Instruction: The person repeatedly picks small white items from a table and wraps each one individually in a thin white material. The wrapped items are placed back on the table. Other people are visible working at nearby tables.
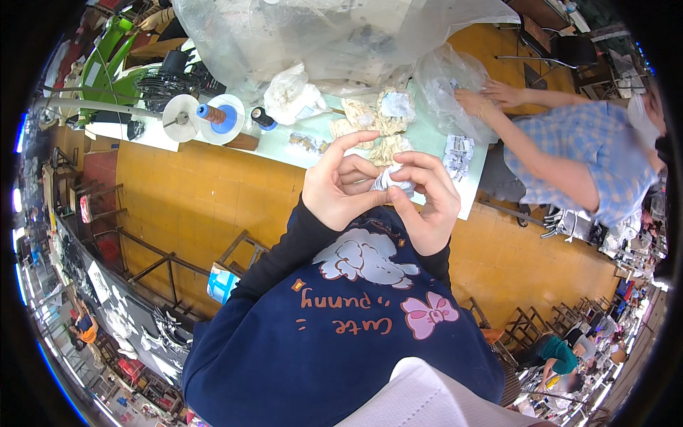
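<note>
A small bundle of white labels [393, 179] is held in front of my chest, its thin layers fanned along the edge. My left hand [343, 181] pinches its left side, with the thumb below and the index finger arched up off it. My right hand [430, 203] grips the right side between thumb and bent fingers. Just beyond, on the pale green table, lie cream-coloured bundles [356, 117] and a cream bundle [391, 150] nearest my fingertips. A stack of grey-white labels [458, 156] sits to the right of my right hand.
Large clear plastic sheeting [299, 35] covers the table's far side. Thread spools [220, 117], a black fan [167, 89] and a white plastic bag [293, 96] stand at the left. At the right, a co-worker in a checked shirt [569, 149] handles a clear plastic bag [448, 78].
</note>
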Demonstrator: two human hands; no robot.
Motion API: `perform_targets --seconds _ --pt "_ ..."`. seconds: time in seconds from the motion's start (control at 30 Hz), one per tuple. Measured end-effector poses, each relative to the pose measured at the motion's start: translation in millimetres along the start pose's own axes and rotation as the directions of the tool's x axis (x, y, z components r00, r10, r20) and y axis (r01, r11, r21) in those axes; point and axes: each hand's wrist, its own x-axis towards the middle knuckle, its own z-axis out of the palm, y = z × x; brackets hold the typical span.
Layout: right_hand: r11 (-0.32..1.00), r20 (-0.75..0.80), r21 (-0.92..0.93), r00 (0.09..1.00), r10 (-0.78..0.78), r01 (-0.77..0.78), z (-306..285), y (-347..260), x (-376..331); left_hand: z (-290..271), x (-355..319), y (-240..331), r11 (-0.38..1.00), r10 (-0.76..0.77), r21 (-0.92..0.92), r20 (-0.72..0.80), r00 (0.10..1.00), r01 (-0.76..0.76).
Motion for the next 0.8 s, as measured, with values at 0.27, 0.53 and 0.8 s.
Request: perform_targets --seconds 0.27,0.53,0.8 --pt "1.000 0.008 0.029 1.000 0.001 -0.001 -1.0 -0.2 -2.2 1.2 -3.6 -2.2 0.991 0.081 0.108 -0.003 0.997 -0.080" --pt "0.999 0.004 0.042 1.000 0.011 -0.011 1.4 1.5 -1.5 2.8 -4.1 -2.3 0.970 0.153 0.189 0.005 0.988 -0.151" --pt "0.976 0.116 0.144 0.982 0.147 -0.163 1.1 22.4 -5.4 -13.3 -2.1 -24.1 0.966 0.072 0.245 0.053 0.996 -0.083"
